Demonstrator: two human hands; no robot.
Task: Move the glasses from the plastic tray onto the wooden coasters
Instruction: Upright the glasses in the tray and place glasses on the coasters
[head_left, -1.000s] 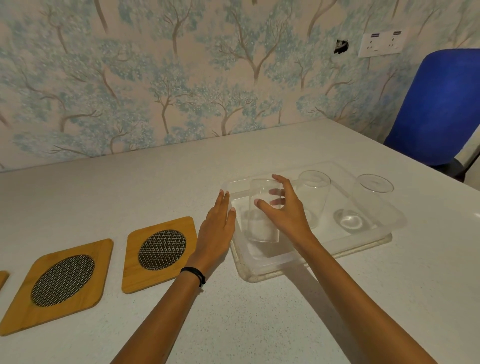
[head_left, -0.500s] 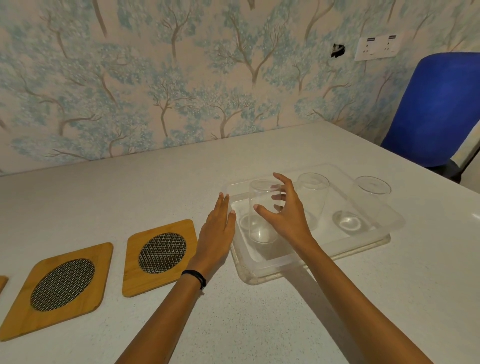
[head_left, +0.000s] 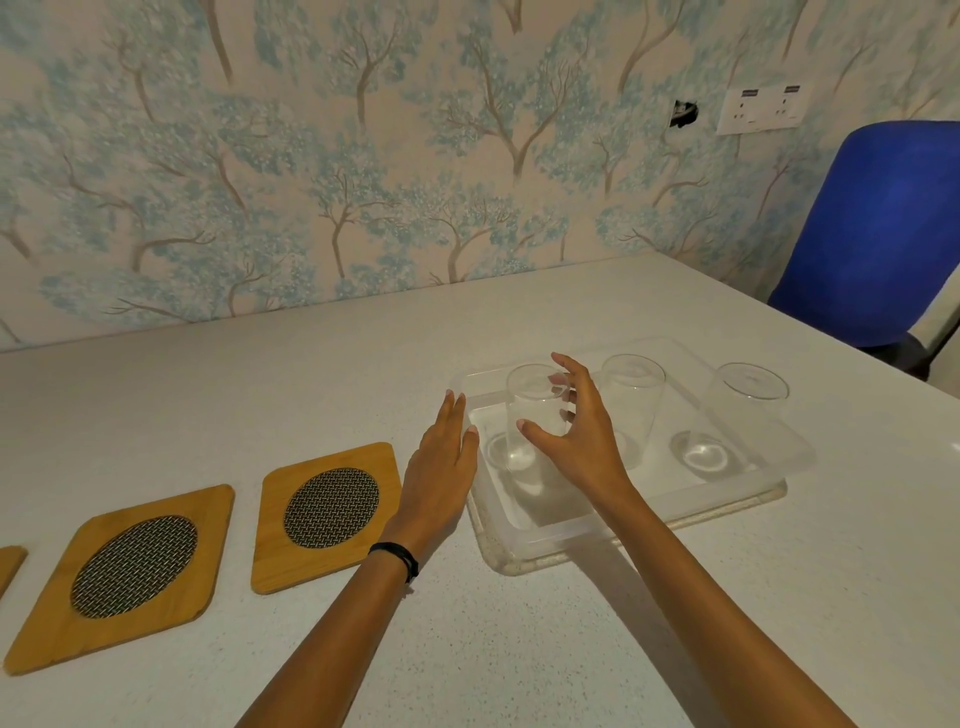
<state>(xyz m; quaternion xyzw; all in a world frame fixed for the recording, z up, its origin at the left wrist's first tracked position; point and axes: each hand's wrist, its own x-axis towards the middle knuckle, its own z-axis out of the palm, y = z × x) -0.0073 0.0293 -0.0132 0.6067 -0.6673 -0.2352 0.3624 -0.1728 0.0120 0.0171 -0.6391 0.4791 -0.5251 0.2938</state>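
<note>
Three clear glasses stand in a clear plastic tray right of centre. My right hand is wrapped around the leftmost glass, thumb on its near side and fingers at the far rim. The glass's base looks just above the tray floor. The middle glass and the right glass stand untouched. My left hand lies flat on the table, fingers against the tray's left wall, holding nothing. Wooden coasters with mesh centres lie to the left: the nearest coaster, a second coaster, and a third coaster's corner.
The tray sits on a pale mat on a white speckled table. A blue chair stands at the table's far right corner. A wallpapered wall with a socket plate runs along the back.
My right hand has tightened around the leftmost glass, which has shifted slightly within the tray. My left hand has stayed against the tray's left wall.
</note>
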